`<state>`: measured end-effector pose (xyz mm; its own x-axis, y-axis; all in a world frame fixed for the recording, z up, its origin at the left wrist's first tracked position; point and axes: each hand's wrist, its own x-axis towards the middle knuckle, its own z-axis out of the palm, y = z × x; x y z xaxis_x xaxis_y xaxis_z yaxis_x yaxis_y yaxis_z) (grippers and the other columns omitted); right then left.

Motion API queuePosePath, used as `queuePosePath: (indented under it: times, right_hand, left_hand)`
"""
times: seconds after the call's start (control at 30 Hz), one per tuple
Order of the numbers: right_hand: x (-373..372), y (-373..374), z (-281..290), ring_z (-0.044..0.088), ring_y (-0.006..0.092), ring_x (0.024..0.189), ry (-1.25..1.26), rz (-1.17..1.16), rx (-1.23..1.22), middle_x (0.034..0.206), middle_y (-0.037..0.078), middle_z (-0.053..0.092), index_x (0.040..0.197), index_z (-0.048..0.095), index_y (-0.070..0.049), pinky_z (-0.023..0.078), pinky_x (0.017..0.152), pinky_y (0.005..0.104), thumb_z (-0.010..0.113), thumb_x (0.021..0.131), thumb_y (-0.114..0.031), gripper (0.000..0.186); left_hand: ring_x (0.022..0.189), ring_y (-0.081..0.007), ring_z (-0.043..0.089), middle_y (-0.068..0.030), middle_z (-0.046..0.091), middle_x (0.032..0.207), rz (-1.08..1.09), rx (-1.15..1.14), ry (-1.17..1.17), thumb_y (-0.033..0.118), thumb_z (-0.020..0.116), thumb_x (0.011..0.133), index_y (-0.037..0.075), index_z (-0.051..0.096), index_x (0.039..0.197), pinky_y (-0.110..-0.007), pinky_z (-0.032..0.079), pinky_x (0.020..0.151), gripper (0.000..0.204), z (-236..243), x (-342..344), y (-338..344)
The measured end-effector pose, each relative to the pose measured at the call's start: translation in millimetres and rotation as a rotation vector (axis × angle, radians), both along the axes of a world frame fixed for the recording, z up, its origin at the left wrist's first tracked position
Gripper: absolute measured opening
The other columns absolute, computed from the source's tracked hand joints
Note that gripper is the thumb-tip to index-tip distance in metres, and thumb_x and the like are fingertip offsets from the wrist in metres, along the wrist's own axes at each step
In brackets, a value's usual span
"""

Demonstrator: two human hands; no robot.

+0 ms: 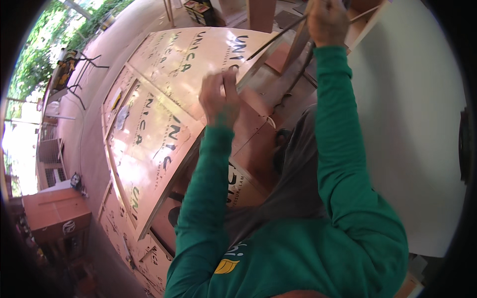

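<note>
My left hand [219, 97] is a little blurred, its fingers curled together above the near edge of a large laminated board [174, 64]. What the fingers hold, if anything, is hidden. My right arm reaches far forward, and the right hand [328, 25] is closed in a fist at the top of the view. A thin dark rod [276, 38] slants down and left from beside that fist. Whether the right hand grips the rod or something else I cannot make out. Wooden strips [164, 94] lie on the laminated board.
A pale upright panel [412, 139] stands close on my right. At the left are a reddish-brown wooden box [57, 208] and a folding stand [82, 74]. A small yellow-and-dark tool [117, 101] and a clear plastic piece [122, 117] lie on the board.
</note>
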<state>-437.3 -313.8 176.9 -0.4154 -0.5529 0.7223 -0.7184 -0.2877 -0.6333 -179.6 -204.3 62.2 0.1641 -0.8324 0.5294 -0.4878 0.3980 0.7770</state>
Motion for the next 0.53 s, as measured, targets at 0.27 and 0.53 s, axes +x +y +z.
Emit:
queuePosePath:
  times: [0.27, 0.53]
  right_hand:
    - [67, 64, 9, 0.051, 0.0124, 0.068, -0.062, 0.719, -0.121, 0.071, 0.004, 0.053, 0.096, 0.065, -0.003, 0.043, 0.063, 0.0323, 0.056, 0.114, -0.023, 0.028]
    - [52, 80, 8, 0.046, 0.0102, 0.078, -0.163, 0.97, -0.06, 0.09, 0.001, 0.055, 0.113, 0.066, -0.003, 0.04, 0.073, 0.028, 0.052, 0.117, -0.031, 0.031]
  left_hand:
    - [0.112, -0.03, 0.071, -0.0158, 0.064, 0.134, -0.208, 0.409, -0.012, 0.008, 0.073, 0.104, 0.005, 0.069, 0.136, -0.039, 0.06, 0.094, 0.033, -100, 16, 178]
    - [0.123, -0.0308, 0.069, -0.017, 0.062, 0.139, -0.277, 0.61, 0.16, 0.018, 0.074, 0.107, 0.009, 0.064, 0.148, -0.043, 0.06, 0.103, 0.043, -115, -20, 173]
